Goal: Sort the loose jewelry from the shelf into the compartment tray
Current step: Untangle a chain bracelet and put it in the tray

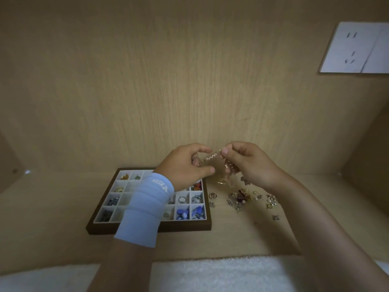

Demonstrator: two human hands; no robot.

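Probably light, limp and slippery, the pearl strand (213, 155) is best pinched by its beads, as left hand (185, 165) and right hand (246, 163) do now, above the shelf (242, 234) just right of the tray (185, 226).

The pale wood-grain shelf (52, 207) looked matt. The dark brown wooden tray (185, 226) was smooth; pearly beads (213, 156) gleamed.

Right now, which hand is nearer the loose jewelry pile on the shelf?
Right. The right hand is just above and behind the loose jewelry pile; the left hand is over the compartment tray, farther left.
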